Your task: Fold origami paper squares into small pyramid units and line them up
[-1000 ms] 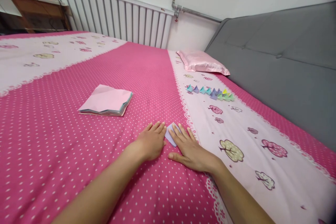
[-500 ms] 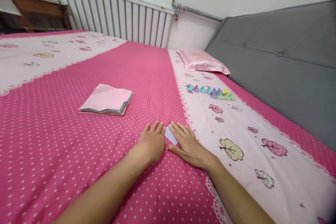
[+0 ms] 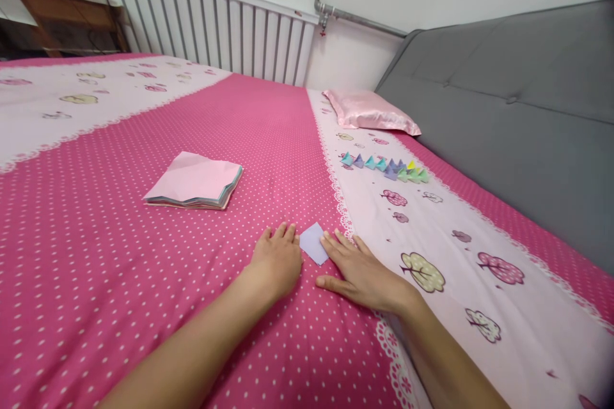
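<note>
A small lavender piece of paper, diamond-shaped from this angle, lies flat on the pink dotted bedspread between my hands. My left hand rests palm down at its left edge, fingers stretched forward. On the other side, my right hand lies flat with fingers spread and thumb out; its index fingertip touches the paper's right edge. Neither hand grips anything. Up and to the left is a stack of paper sheets with a pink one on top. Several folded paper pieces in blue, purple, green and yellow stand in a cluster beyond my right hand.
The bedspread has pink dotted and white tree-print bands. A pink satin pillow lies by the grey headboard at right. A white radiator and a pipe line the wall; a wooden desk stands far left.
My right hand has slid to the right with its fingers spreading, uncovering more of the lavender paper. My left hand has barely moved.
</note>
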Tool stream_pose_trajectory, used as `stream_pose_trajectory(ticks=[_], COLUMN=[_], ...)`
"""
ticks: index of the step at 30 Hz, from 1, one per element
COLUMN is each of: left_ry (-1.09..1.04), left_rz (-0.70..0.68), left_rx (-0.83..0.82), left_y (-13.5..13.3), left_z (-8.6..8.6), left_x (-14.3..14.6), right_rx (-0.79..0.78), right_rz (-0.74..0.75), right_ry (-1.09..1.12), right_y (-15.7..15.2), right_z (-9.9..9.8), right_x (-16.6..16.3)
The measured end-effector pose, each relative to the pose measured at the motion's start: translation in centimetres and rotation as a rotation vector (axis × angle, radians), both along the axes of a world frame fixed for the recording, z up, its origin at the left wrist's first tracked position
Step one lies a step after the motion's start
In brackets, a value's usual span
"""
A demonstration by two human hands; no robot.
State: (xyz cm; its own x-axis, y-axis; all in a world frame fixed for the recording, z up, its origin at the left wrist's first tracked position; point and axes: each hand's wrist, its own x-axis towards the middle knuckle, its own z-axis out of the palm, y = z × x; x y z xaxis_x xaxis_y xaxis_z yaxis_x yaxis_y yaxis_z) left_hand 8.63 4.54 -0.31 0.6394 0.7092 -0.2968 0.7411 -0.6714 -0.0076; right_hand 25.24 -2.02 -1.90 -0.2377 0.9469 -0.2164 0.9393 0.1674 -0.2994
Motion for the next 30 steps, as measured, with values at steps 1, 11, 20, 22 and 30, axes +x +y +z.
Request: stream_pose_trajectory(ticks=[1, 11, 20, 22, 30], left_ry=[-0.004, -0.309, -0.604, -0.609, -0.554], left_rz=[0.002, 0.054, -0.083, -0.071, -0.043], left_rx=[0.000, 0.106, 0.051, 0.046, 0.018], left_y=[0.0, 1.8, 2.5, 2.5, 2.7], left_z=[0.0, -0.1, -0.8, -0.9, -1.4], left_x=[0.0, -0.1, -0.3, -0.3, -0.4], right_rx=[0.019, 0.202, 0.215, 0.209, 0.208], right_rz=[-0.004, -0.201, -0.256, -0.263, -0.270], right_ry=[-0.005, 0.216, 0.386, 0.404, 0.479], right_y=[-0.1, 1.7, 2.0, 2.0, 2.2], right_z=[0.1, 0.1, -0.4, -0.3, -0.3], right_x=[0.1, 1.7, 2.2, 2.2, 2.5])
